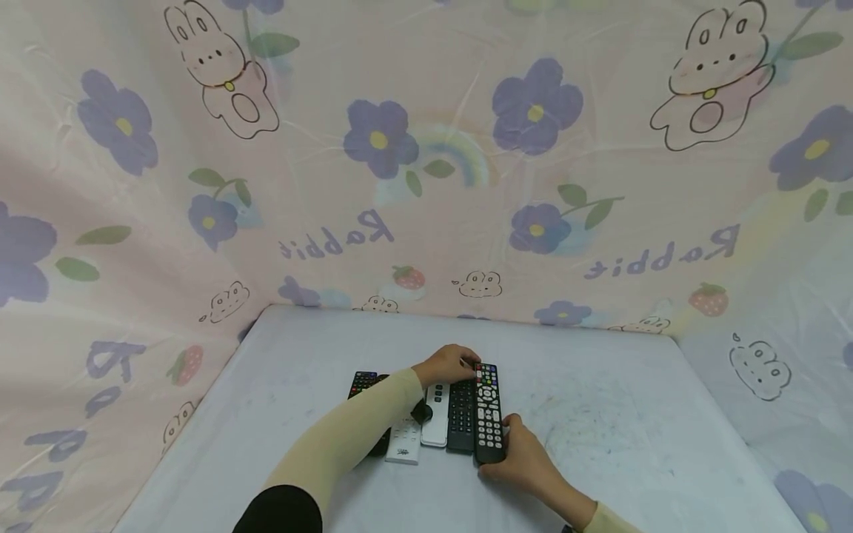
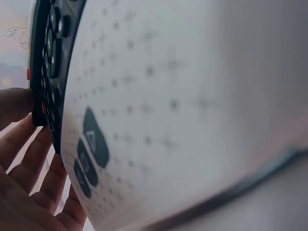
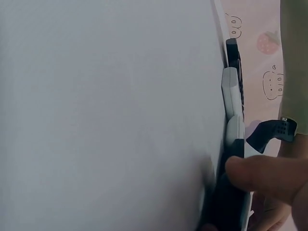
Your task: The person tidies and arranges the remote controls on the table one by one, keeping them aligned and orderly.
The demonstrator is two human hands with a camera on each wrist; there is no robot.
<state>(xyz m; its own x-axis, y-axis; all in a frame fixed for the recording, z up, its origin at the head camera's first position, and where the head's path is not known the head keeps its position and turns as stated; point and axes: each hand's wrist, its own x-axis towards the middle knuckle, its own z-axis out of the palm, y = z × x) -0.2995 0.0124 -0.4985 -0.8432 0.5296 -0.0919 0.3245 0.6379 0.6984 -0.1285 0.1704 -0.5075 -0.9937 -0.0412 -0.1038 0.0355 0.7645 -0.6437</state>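
Observation:
Both hands are at a black remote control (image 1: 489, 422) with white and colored buttons, the rightmost in a side-by-side row. My left hand (image 1: 448, 365) holds its far end, thumb and fingertips at the edge. Around its near end my right hand (image 1: 523, 460) grips, thumb on one side and fingers on the other; the right wrist view shows the thumb (image 3: 255, 175) at that dark end. Immediately left lies another black remote (image 1: 460, 422), then a silver-white remote (image 1: 435, 423) and a white remote (image 1: 403, 444). The left forearm partly hides a black remote (image 1: 363, 380) farther left.
A white-covered table (image 1: 600, 414) lies under the remotes. Patterned fabric (image 1: 453, 200) with rabbits and flowers rises behind it and along both sides. A dark wrist strap (image 1: 421, 411) sits on the left wrist, above the row.

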